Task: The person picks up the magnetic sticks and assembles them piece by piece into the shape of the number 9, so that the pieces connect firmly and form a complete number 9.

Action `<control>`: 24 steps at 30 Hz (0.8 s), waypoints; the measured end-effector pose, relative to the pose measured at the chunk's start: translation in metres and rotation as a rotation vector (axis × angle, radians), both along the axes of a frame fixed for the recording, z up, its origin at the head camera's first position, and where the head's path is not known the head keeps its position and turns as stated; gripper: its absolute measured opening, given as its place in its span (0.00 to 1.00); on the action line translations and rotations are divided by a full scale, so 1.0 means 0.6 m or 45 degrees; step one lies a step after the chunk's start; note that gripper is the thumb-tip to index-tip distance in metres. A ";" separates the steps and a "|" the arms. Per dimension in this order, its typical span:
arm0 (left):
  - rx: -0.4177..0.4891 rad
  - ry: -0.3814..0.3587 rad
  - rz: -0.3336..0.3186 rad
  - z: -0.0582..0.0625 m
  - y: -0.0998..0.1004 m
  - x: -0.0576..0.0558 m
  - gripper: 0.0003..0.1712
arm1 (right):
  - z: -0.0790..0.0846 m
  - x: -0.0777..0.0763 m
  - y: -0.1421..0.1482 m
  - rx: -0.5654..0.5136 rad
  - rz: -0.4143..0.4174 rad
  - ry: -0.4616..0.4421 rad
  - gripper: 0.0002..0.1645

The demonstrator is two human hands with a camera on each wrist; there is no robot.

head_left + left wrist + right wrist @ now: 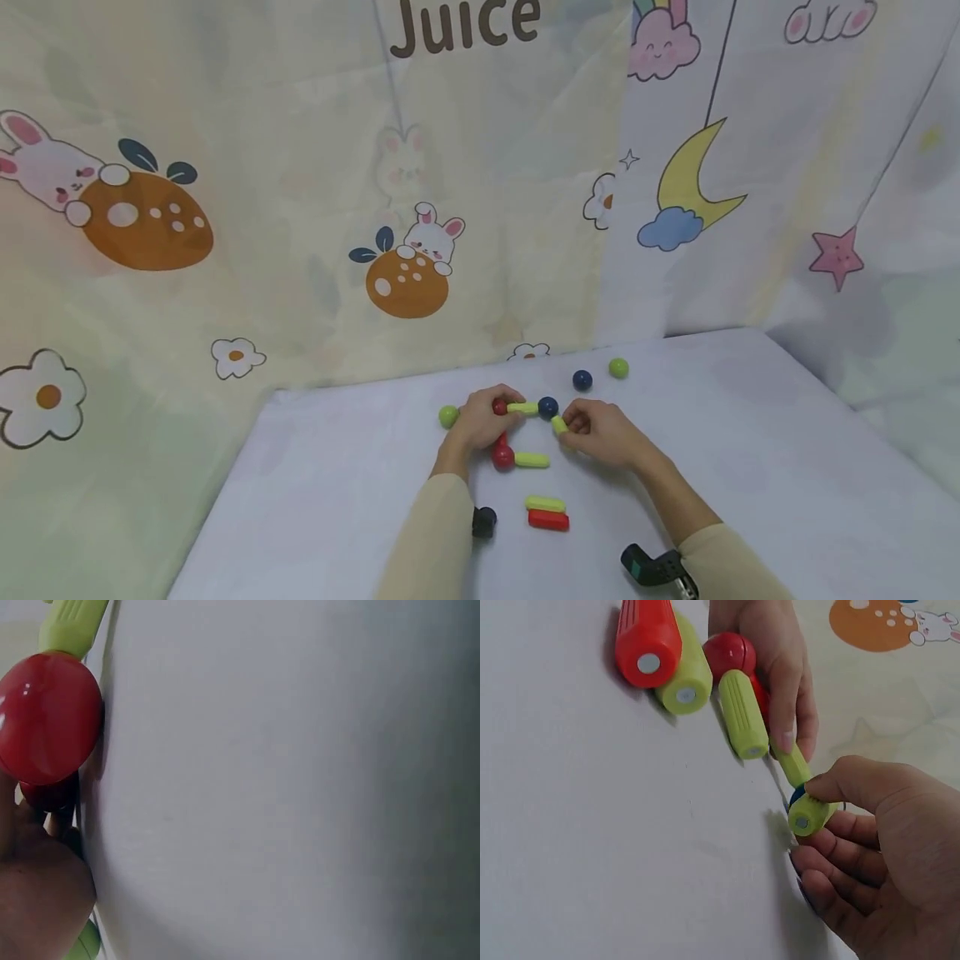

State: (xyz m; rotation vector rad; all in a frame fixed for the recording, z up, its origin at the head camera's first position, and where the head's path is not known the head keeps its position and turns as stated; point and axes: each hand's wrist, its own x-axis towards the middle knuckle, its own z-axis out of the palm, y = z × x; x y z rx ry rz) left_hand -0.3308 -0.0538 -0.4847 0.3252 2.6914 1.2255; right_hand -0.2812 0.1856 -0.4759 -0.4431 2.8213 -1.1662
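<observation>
A cartoon-printed backdrop (517, 175) rises behind the white table (345, 475).

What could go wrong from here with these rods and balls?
Pushing the right hand's pinched yellow rod towards the blue ball off-angle might twist or part the row that the left hand holds. The green ball close beside the left hand could roll away if nudged.
</observation>
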 end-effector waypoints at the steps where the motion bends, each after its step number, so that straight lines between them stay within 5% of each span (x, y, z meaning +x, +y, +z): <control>1: 0.000 0.004 0.009 0.000 0.002 0.000 0.12 | 0.000 -0.001 -0.002 0.002 -0.011 -0.005 0.10; 12: -0.021 0.009 0.115 -0.006 0.016 -0.001 0.11 | -0.007 -0.002 -0.011 0.005 -0.128 -0.047 0.11; 24: -0.049 0.052 0.075 -0.001 0.013 0.001 0.10 | -0.007 -0.002 -0.027 0.029 -0.250 -0.040 0.15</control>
